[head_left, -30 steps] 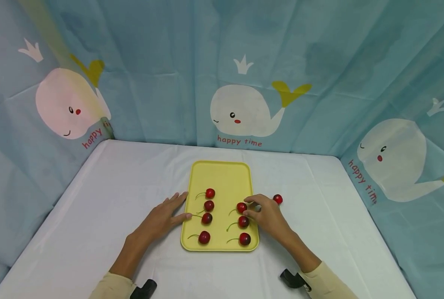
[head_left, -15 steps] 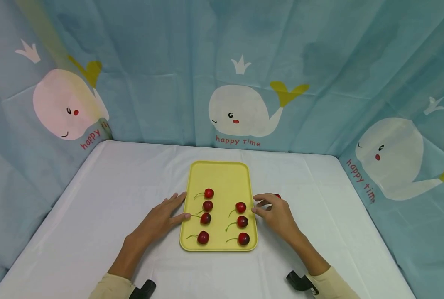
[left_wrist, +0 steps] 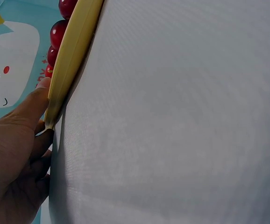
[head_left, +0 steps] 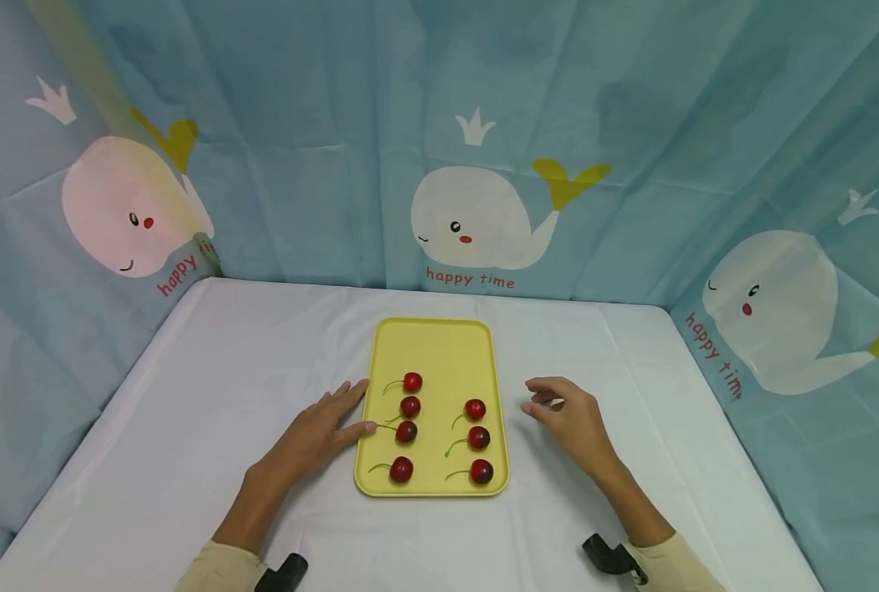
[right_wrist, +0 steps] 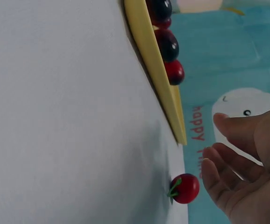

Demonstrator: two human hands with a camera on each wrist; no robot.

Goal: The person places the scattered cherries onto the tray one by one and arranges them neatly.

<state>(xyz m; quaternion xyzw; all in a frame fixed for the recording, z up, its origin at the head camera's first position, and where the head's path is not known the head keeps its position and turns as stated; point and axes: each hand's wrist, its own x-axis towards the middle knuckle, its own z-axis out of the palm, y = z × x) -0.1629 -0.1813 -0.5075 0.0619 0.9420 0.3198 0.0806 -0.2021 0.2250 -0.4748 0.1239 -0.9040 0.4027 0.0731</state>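
A yellow rectangular tray (head_left: 435, 345) lies on the table with several red cherries in two columns, green stems pointing left. The left column includes a cherry (head_left: 405, 432); the right column includes another cherry (head_left: 478, 437). My left hand (head_left: 309, 440) rests against the tray's left edge, its thumb over the rim and its fingers alongside. Off the tray's right side, my right hand (head_left: 575, 423) hovers with loosely bent fingers, holding nothing. Near its fingertips in the right wrist view, a loose cherry (right_wrist: 185, 188) sits on the table; my hand hides it in the head view.
A white cloth (head_left: 276, 329) covers the table. Blue curtains (head_left: 321, 214) printed with whales stand behind it and at both sides. Black wrist devices, such as the right wrist mount (head_left: 609, 555), sit at both sleeves.
My right hand has let go of the upper right cherry on the tray and moved right, off the tray, now covering the loose cherry from the head view. My left hand stays at the tray's edge.
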